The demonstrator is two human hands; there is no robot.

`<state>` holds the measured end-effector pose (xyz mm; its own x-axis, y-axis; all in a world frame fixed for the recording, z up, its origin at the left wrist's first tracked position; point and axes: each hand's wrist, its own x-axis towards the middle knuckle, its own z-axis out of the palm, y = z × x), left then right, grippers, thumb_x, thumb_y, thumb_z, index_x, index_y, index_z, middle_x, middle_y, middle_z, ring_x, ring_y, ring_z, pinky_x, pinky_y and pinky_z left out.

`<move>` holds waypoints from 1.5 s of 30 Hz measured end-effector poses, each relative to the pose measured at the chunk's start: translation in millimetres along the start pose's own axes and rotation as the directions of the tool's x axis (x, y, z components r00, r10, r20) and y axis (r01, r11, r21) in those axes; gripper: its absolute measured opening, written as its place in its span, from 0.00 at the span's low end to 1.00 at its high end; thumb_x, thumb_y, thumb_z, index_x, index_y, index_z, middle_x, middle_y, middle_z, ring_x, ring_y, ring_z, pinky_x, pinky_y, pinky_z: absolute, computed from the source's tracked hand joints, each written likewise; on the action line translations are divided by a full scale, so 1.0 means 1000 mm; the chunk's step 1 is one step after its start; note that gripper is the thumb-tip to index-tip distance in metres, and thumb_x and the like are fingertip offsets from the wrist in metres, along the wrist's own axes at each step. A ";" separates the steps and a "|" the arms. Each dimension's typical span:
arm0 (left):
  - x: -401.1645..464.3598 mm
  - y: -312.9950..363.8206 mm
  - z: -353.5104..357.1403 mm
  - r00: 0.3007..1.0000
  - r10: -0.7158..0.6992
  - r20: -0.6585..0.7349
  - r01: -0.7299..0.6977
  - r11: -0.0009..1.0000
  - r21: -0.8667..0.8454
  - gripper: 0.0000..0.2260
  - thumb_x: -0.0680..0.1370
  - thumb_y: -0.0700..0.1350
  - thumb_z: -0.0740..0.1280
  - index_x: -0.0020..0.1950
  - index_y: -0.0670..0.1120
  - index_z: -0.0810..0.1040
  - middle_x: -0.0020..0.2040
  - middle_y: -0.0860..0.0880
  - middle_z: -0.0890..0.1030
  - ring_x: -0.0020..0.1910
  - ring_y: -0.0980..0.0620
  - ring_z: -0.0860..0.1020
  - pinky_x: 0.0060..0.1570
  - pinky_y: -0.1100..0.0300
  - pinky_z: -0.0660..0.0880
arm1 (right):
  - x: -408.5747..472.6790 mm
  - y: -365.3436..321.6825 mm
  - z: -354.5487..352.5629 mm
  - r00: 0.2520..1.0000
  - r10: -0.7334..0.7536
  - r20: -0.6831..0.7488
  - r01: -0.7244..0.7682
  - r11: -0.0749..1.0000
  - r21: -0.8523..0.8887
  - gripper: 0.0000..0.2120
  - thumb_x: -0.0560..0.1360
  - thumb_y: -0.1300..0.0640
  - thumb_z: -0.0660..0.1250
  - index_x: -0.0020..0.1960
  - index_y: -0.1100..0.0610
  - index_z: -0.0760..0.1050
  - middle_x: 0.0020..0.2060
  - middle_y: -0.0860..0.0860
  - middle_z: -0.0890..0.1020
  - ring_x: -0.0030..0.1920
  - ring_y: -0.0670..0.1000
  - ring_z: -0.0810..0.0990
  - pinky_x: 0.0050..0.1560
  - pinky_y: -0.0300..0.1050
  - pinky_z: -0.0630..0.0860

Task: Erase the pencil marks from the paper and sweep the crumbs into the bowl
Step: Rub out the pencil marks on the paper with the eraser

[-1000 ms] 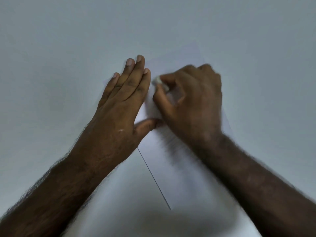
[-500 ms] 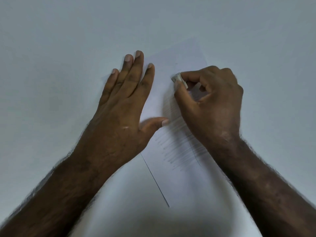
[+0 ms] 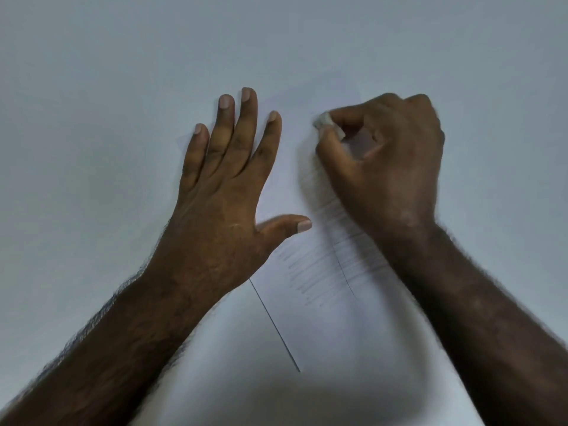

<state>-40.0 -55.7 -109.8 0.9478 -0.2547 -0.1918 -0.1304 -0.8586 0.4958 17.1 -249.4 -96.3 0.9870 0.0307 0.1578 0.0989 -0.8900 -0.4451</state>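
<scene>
**Erasing under way; no bowl in sight**

The paper (image 3: 322, 327) lies at an angle across the middle and lower right of the frame, flat on a pale table (image 3: 107, 87), its left edge showing as a thin dark line running toward the lower centre. Faint grey pencil marks (image 3: 310, 272) run in short strokes across the centre of the sheet, between the two wrists, and reach up under the right hand.

The eraser (image 3: 327, 123), a small whitish block, sits at the upper part of the sheet, right of centre, pinched between the thumb and forefinger of the right hand (image 3: 390, 167), whose other fingers are curled into the palm. The left hand (image 3: 227, 192) lies flat, fingers straight and slightly spread, thumb out to the right, pressing down the sheet's left edge; it holds nothing.

By my reading, this is the erasing step, and it is far from done: most of the strokes look untouched. The next move likely calls for rubbing down through the band of marks while the left hand keeps the sheet from creasing or sliding.

No bowl or other container is in view, and I can make out no crumbs; the picture is too soft to tell.
</scene>
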 end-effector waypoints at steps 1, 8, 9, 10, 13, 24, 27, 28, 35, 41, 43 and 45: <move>0.000 0.000 0.000 1.000 -0.004 0.003 0.004 1.000 -0.001 0.48 0.78 0.72 0.63 0.88 0.49 0.45 0.88 0.46 0.40 0.86 0.47 0.36 0.84 0.46 0.37 | 0.001 0.000 0.001 1.000 0.014 -0.015 -0.014 1.000 0.004 0.05 0.78 0.49 0.72 0.48 0.46 0.87 0.42 0.42 0.85 0.48 0.54 0.80 0.54 0.55 0.74; -0.003 0.003 0.000 0.999 -0.019 -0.041 0.018 0.999 -0.032 0.41 0.81 0.64 0.62 0.88 0.49 0.48 0.88 0.47 0.42 0.86 0.48 0.38 0.84 0.46 0.39 | -0.038 -0.021 0.000 0.985 -0.147 0.094 0.144 0.989 0.033 0.03 0.78 0.53 0.75 0.48 0.51 0.88 0.42 0.49 0.86 0.45 0.57 0.80 0.51 0.54 0.71; -0.002 0.002 0.000 0.999 -0.016 -0.027 0.016 1.000 -0.024 0.44 0.80 0.68 0.61 0.88 0.49 0.48 0.88 0.47 0.41 0.86 0.47 0.38 0.84 0.46 0.39 | -0.028 -0.015 0.001 0.991 -0.115 0.062 0.116 0.993 -0.002 0.03 0.78 0.51 0.74 0.48 0.49 0.87 0.42 0.47 0.85 0.46 0.58 0.80 0.52 0.55 0.71; -0.002 0.001 -0.001 1.000 -0.010 -0.010 0.010 1.000 -0.016 0.46 0.79 0.70 0.61 0.88 0.49 0.47 0.88 0.46 0.41 0.86 0.47 0.38 0.84 0.45 0.39 | -0.016 -0.009 0.002 0.997 -0.077 0.022 0.078 0.996 -0.042 0.04 0.77 0.50 0.73 0.47 0.47 0.87 0.41 0.46 0.85 0.46 0.58 0.80 0.52 0.55 0.72; -0.001 0.000 -0.001 1.000 -0.001 0.007 0.001 1.000 0.001 0.47 0.79 0.72 0.61 0.88 0.49 0.45 0.88 0.46 0.40 0.86 0.46 0.37 0.84 0.45 0.38 | 0.003 0.000 0.002 0.999 0.014 -0.041 -0.016 0.999 -0.039 0.06 0.78 0.49 0.71 0.47 0.46 0.87 0.40 0.43 0.84 0.47 0.55 0.79 0.53 0.54 0.72; 0.000 -0.001 0.000 1.000 0.003 0.004 -0.003 1.000 0.023 0.48 0.78 0.73 0.59 0.88 0.48 0.45 0.88 0.45 0.40 0.86 0.46 0.37 0.84 0.45 0.38 | 0.004 0.002 0.007 0.999 -0.020 -0.035 0.019 1.000 -0.007 0.07 0.79 0.49 0.71 0.49 0.48 0.87 0.43 0.43 0.86 0.48 0.53 0.80 0.54 0.51 0.70; -0.002 -0.001 0.001 1.000 -0.001 -0.012 0.002 1.000 0.014 0.48 0.79 0.72 0.63 0.88 0.48 0.47 0.88 0.45 0.42 0.86 0.46 0.39 0.84 0.43 0.40 | -0.009 -0.009 0.006 1.000 -0.011 -0.008 0.011 1.000 0.023 0.06 0.79 0.51 0.73 0.50 0.51 0.87 0.44 0.46 0.86 0.48 0.53 0.79 0.54 0.50 0.69; -0.003 -0.002 0.000 1.000 -0.006 -0.019 0.007 1.000 0.014 0.47 0.79 0.71 0.63 0.88 0.47 0.48 0.88 0.45 0.43 0.86 0.46 0.39 0.84 0.43 0.41 | -0.018 -0.014 0.006 0.999 -0.025 0.021 0.025 0.999 0.036 0.06 0.79 0.51 0.73 0.50 0.52 0.87 0.44 0.46 0.86 0.48 0.53 0.79 0.54 0.50 0.70; -0.010 -0.014 -0.009 0.999 -0.041 0.013 0.040 0.998 0.052 0.46 0.77 0.70 0.59 0.88 0.48 0.50 0.88 0.44 0.42 0.86 0.44 0.38 0.84 0.45 0.39 | -0.046 -0.027 0.013 0.995 -0.080 0.056 0.073 0.991 0.111 0.06 0.78 0.53 0.75 0.51 0.54 0.88 0.45 0.48 0.86 0.48 0.53 0.79 0.53 0.54 0.72; -0.012 -0.014 -0.011 0.999 -0.037 0.022 0.037 0.999 0.015 0.47 0.77 0.72 0.60 0.88 0.49 0.48 0.87 0.46 0.39 0.86 0.45 0.36 0.84 0.46 0.37 | -0.022 -0.025 0.015 0.993 -0.121 0.014 0.120 0.992 0.034 0.04 0.77 0.52 0.74 0.48 0.49 0.87 0.42 0.47 0.85 0.46 0.57 0.79 0.51 0.55 0.72; -0.012 -0.016 -0.011 0.999 -0.027 0.030 0.026 0.999 0.019 0.48 0.77 0.73 0.60 0.88 0.50 0.46 0.87 0.46 0.38 0.86 0.45 0.35 0.83 0.47 0.35 | -0.001 -0.015 0.014 0.998 -0.040 -0.050 0.041 0.999 0.011 0.04 0.77 0.51 0.73 0.47 0.48 0.87 0.41 0.45 0.85 0.47 0.56 0.80 0.52 0.54 0.72; -0.013 -0.016 -0.011 1.000 -0.017 0.024 0.017 1.000 0.018 0.48 0.78 0.73 0.61 0.88 0.50 0.46 0.87 0.45 0.38 0.86 0.45 0.35 0.83 0.46 0.36 | 0.001 -0.014 0.015 0.997 0.003 -0.074 -0.002 1.000 0.011 0.06 0.78 0.50 0.72 0.47 0.49 0.87 0.41 0.45 0.85 0.47 0.55 0.79 0.52 0.53 0.72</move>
<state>-46.6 -34.1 -105.6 0.9428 -0.2502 -0.2203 -0.1196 -0.8708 0.4769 18.8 -230.2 -103.1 0.9751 -0.0053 0.2215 0.0987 -0.8848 -0.4553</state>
